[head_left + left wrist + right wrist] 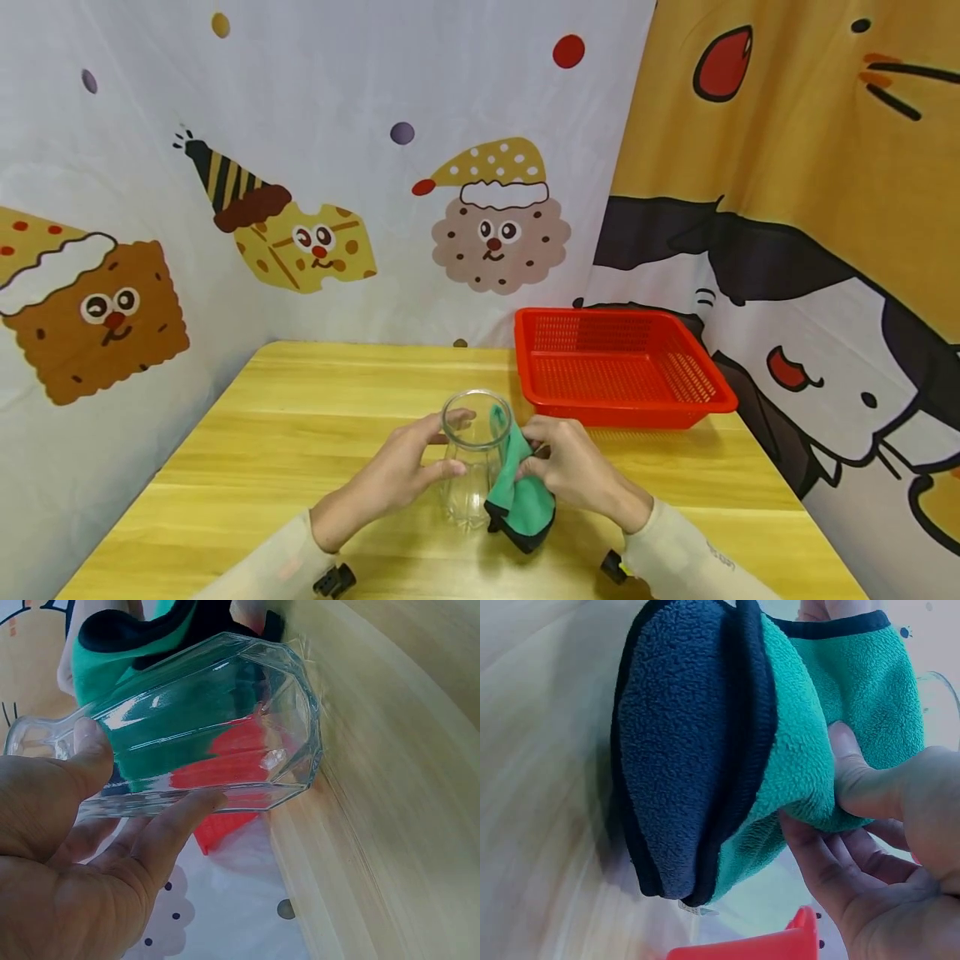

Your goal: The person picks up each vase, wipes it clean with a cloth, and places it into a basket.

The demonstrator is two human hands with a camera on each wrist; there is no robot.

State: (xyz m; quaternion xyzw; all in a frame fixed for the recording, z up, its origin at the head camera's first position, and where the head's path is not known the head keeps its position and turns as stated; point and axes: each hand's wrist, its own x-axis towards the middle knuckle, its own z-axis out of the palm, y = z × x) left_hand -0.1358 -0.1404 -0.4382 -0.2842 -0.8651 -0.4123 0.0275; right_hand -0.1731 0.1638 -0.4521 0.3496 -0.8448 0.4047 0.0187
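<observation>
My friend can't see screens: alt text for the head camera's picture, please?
A person's left hand holds a clear jar at a wooden table while the right hand grips a green cloth beside the jar. A red basket stands farther back.

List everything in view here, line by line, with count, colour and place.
Jar: 1, clear, on the near part of the table, between the two grips
Cloth: 1, green with black edging and a dark grey side, right of the jar
Basket: 1, red, far right of the table
Table: 1, yellow wood-grain, beneath it all
Backdrop: panel count unclear, white with cartoons behind and left, orange with a cartoon at right
Wrist devices: 2, black, one by each cuff
Sleeves: 2, pale beige, on the forearms
Left grip: 1, bare, holding the jar
Right grip: 1, bare, pinching the cloth
</observation>
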